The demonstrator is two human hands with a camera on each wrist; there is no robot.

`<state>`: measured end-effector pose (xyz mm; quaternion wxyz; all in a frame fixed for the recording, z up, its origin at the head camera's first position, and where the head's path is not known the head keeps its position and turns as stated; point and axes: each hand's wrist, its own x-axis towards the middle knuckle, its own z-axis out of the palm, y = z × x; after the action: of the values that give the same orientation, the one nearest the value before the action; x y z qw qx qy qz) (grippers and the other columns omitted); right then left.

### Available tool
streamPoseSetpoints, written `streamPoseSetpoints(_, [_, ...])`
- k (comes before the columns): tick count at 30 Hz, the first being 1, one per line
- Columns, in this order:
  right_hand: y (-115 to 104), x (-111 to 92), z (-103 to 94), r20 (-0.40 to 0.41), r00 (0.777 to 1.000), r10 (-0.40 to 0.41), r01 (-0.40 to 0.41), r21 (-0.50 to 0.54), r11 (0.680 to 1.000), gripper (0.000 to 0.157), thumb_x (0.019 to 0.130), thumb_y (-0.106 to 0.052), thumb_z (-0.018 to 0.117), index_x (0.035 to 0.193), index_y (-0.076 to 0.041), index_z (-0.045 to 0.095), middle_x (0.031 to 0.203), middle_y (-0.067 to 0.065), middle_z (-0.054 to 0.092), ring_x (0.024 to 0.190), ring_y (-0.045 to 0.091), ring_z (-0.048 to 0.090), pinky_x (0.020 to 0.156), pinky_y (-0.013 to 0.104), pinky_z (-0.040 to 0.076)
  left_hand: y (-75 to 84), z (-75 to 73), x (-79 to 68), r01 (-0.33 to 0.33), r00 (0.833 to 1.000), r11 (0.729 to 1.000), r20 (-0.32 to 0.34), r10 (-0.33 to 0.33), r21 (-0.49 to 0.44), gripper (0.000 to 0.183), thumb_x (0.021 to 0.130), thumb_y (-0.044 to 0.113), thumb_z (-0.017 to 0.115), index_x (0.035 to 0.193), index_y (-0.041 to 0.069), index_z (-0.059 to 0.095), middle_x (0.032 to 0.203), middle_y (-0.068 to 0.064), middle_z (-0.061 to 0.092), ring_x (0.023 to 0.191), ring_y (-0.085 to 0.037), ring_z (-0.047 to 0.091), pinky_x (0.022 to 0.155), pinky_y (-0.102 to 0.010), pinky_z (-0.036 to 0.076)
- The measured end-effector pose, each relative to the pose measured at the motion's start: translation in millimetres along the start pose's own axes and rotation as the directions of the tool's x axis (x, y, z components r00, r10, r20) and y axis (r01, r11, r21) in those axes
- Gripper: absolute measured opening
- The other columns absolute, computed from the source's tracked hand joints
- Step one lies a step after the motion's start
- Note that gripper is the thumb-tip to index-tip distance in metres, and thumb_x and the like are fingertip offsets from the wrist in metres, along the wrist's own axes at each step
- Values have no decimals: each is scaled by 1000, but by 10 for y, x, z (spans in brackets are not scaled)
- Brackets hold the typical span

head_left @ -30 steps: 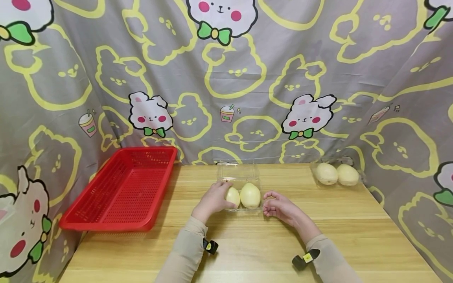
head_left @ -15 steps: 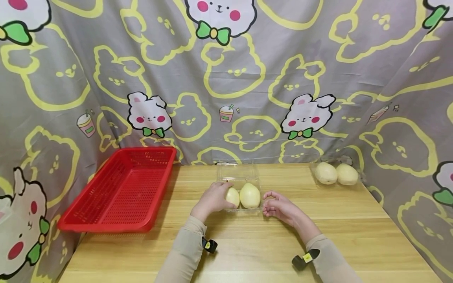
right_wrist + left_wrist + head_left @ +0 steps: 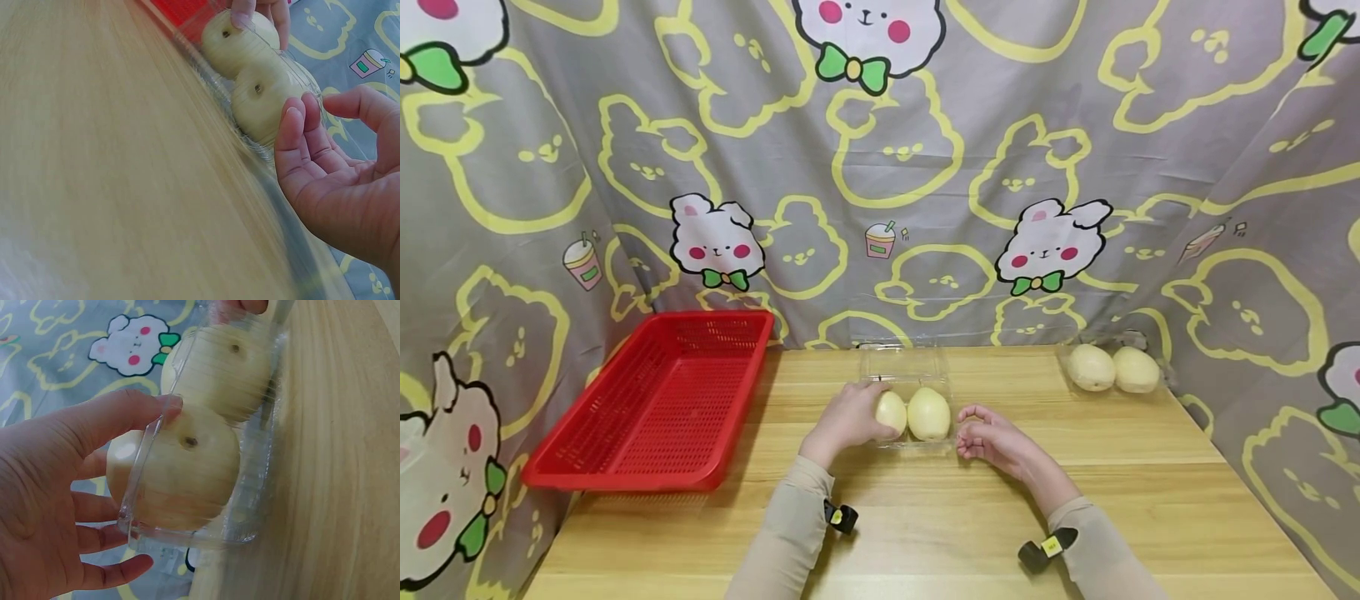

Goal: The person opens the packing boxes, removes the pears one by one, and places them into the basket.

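Two pale yellow pears, a left pear [image 3: 891, 415] and a right pear [image 3: 928, 414], sit side by side in a clear plastic clamshell box [image 3: 250, 531] whose lid [image 3: 904, 363] stands raised at the back. My left hand [image 3: 847, 418] grips the left pear, thumb at the near side and fingers reaching round its far side; part of the pear is hidden by the hand. At the box's right edge, my right hand [image 3: 997, 442] has curled fingers and thumb meeting at the plastic rim, seen in the right wrist view, and appears to pinch it.
A red perforated plastic basket [image 3: 625, 482] stands at the left of the wooden table [image 3: 940, 533]. At the back right, another clear box [image 3: 1162, 375] holds two more pears [image 3: 1092, 367]. A patterned curtain [image 3: 820, 275] closes off the back and sides.
My left hand and the left pear have shifted very slightly left and away from me. The right hand stays in place at the box's right edge.
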<state>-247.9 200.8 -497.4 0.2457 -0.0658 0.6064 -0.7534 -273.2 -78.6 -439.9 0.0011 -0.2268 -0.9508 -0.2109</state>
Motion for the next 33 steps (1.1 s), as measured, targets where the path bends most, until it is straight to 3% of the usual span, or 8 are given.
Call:
streamPoseSetpoints(6, [-3,-8,2,2,1000,-1,1,0,1000,24,90,4,47,110,-8,41,76,-1,63,70,11,62,66,22,53,-35,-30,10,-16,999,1000,-41,17,5,79,70,47,82,138,19,54,136,-9,59,117,-37,58,95,-50,48])
streamPoseSetpoints(16, [-11,-1,11,4,1000,-4,4,-1,1000,26,89,4,48,111,-5,41,77,0,62,71,12,61,67,23,53,-60,-95,0,-9,997,997,-72,4,-78,79,70,43,84,138,16,54,138,-11,57,124,-37,53,101,-51,46])
streamPoseSetpoints(33, [-10,-11,13,-3,1000,0,0,-1,1000,26,89,4,48,112,-6,41,78,0,62,71,11,62,67,23,53,-70,-143,-36,-6,997,988,-73,-5,-151,79,71,39,85,139,15,53,138,-11,57,127,-37,48,103,-51,44])
